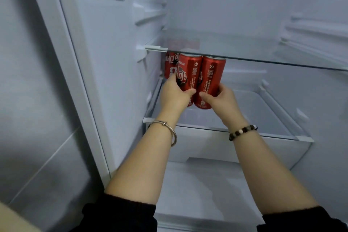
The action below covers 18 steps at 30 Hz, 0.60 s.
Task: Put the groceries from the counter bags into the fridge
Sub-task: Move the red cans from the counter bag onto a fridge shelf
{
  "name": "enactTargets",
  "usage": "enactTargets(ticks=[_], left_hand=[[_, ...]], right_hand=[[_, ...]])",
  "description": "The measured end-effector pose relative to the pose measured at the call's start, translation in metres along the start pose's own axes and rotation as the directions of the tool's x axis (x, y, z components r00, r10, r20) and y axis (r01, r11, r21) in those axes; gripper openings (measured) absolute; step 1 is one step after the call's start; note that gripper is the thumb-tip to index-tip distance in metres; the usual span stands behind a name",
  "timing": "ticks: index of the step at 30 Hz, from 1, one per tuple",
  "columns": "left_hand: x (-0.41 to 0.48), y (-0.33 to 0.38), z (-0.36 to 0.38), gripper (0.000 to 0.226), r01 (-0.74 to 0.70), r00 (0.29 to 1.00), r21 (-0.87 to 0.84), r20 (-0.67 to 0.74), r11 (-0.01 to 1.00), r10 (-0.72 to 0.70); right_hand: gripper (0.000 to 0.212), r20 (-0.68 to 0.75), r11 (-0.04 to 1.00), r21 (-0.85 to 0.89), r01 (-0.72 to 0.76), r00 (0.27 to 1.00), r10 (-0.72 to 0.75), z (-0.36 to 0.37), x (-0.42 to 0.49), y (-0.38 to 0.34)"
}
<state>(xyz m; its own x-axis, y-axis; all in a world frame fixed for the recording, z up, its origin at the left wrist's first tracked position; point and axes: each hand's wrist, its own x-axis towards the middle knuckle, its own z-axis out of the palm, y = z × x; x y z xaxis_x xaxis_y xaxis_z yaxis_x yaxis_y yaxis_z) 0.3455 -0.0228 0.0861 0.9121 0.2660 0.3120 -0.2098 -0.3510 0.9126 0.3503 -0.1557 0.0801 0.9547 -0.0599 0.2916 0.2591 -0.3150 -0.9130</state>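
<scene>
- Nearest the camera are two dark sleeves (120,213), pushed up, with bare forearms reaching forward into the open fridge (235,15).
- The left hand (176,93) is wrapped around the lower part of one red can (188,69); the right hand (222,98) is clamped low on a second can (211,79). The two cans are upright and touch side by side.
- A third can (170,66) stands behind them, close to the left wall and partly hidden by the left hand.
- All three sit at the left of the lower glass shelf (254,130), with their tops just under the upper glass shelf (263,60). I cannot tell if the held cans rest on the shelf or hang just above it.
- Handling, as I judge it: sealed cans are stiff, fairly heavy for their size and smooth, perhaps slippery. A full wrap around the body holds them best; squeezing hard is not needed.
- In the way: the upper shelf leaves little headroom, so the cans should slide in level, not be lifted. The third can and the left wall limit how far back and left they go.
- Around: a metal bangle (170,133) on the left wrist, a bead bracelet (243,132) on the right, and a clear drawer (244,149) below the lower shelf.
</scene>
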Motion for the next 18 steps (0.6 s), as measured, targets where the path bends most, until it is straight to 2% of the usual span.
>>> enactTargets(ticks=[5, 10, 18], left_hand=[[0.020, -0.002, 0.001, 0.052, 0.091, 0.990, 0.043, -0.111, 0.995, -0.086], [0.037, -0.003, 0.001, 0.045, 0.144, 0.974, -0.031, -0.173, 0.989, -0.147], [0.060, -0.005, 0.008, 0.041, 0.229, 0.946, -0.101, -0.213, 0.968, -0.246]], right_hand=[[0.036, 0.065, 0.994, -0.106, -0.002, 0.998, 0.009, 0.014, 0.019, -0.009], [0.040, 0.089, 0.984, -0.179, -0.018, 0.995, 0.034, 0.026, 0.039, -0.011], [0.045, 0.072, 0.984, -0.172, -0.049, 0.996, 0.062, 0.034, 0.062, 0.000]])
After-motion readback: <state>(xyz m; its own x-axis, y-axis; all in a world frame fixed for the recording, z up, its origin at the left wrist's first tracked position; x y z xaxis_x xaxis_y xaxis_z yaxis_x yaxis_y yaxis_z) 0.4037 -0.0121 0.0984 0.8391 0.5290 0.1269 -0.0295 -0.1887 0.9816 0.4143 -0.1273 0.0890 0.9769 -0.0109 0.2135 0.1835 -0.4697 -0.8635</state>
